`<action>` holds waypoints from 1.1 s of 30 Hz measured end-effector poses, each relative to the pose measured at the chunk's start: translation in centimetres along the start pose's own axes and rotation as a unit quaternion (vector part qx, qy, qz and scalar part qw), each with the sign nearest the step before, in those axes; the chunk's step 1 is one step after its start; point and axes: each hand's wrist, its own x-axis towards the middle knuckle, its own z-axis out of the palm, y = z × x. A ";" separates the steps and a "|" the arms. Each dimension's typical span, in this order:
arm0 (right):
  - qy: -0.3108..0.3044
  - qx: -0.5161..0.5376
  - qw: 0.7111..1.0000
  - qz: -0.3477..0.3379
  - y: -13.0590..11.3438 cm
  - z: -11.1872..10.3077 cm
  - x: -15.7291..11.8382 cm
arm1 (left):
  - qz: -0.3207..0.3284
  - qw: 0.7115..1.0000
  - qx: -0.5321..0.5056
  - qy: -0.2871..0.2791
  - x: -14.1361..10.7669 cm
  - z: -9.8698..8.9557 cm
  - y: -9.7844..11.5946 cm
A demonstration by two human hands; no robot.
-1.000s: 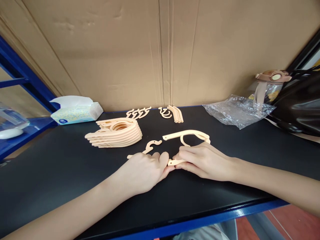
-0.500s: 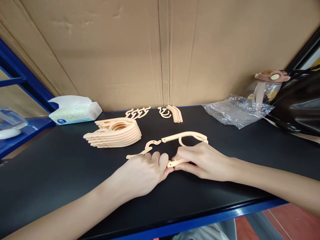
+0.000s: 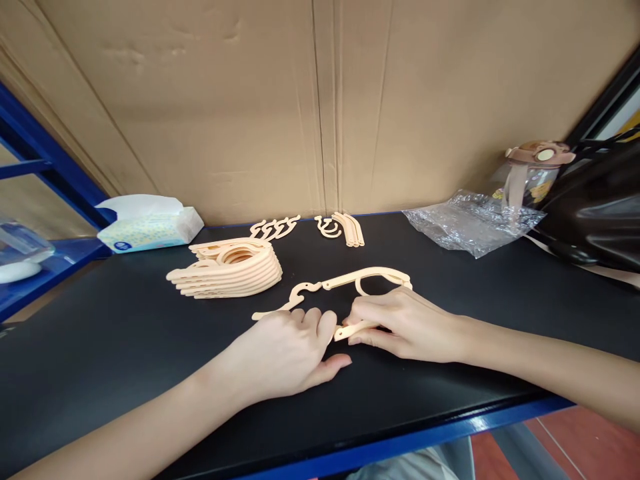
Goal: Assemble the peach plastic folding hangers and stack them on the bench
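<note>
My right hand (image 3: 397, 325) is closed in a pinch on a cream plastic hanger arm (image 3: 353, 329), whose end with a small hole points left. My left hand (image 3: 290, 350) touches or nearly touches that end, with curled fingers and its thumb stretched out to the right. A thin cream edge shows at its index fingertip; whatever the fingers hold is hidden. Just behind the left hand lies a cream hook piece (image 3: 295, 298). A further hanger arm (image 3: 367, 274), with a curved part beside it, lies behind the right hand and is partly covered by it.
A stack of folded cream hangers (image 3: 233, 270) stands at left. Farther back are several hook pieces (image 3: 274, 228), more hooks (image 3: 329, 227) and loose arms (image 3: 349, 230). A tissue pack (image 3: 150, 228), clear plastic bag (image 3: 473, 223), bottle (image 3: 537, 173) and black bag (image 3: 600, 207) edge the black table (image 3: 125, 347).
My left thumb has moved away from the hanger arm's end and now points out to the right. More of that end shows. My right hand keeps its pinch almost unmoved.
</note>
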 end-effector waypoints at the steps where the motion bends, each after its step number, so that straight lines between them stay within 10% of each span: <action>1: -0.001 0.004 1.000 0.002 0.0 0.0 0.0 | 0.000 1.000 -0.003 -0.001 0.0 0.0 0.0; 23: -0.016 0.060 0.998 0.016 0.2 -0.5 0.1 | -0.001 1.000 -0.017 0.025 0.2 0.4 -0.1; 33: 0.025 -0.020 0.999 -0.039 -0.1 -0.9 0.2 | -0.059 0.974 -0.218 -0.016 0.4 0.0 -0.2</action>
